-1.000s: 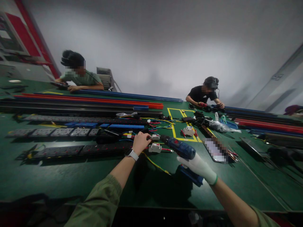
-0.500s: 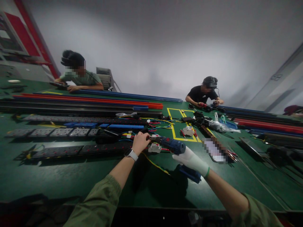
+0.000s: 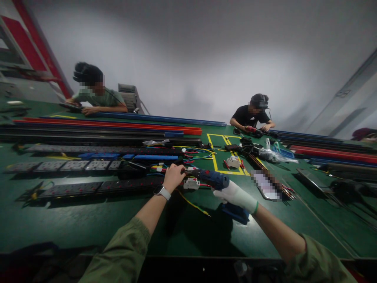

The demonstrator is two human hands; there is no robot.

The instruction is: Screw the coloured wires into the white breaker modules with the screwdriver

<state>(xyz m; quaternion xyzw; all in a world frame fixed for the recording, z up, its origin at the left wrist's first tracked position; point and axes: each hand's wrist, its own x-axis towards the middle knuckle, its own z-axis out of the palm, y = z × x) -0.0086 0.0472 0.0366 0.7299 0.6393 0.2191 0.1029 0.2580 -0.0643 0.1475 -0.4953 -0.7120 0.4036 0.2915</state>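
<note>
Tabletop [image 3: 97,226] bears socket strips [image 3: 73,189] near left fingers [image 3: 180,171], grasp unclear; right fingers [image 3: 220,193] grip drill [image 3: 214,179].

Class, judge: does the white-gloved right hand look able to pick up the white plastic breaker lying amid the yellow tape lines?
Probably not: the white-gloved right hand has its grip around a blue power drill. Otherwise the way across the green tabletop to the white plastic breaker looks free.
</note>
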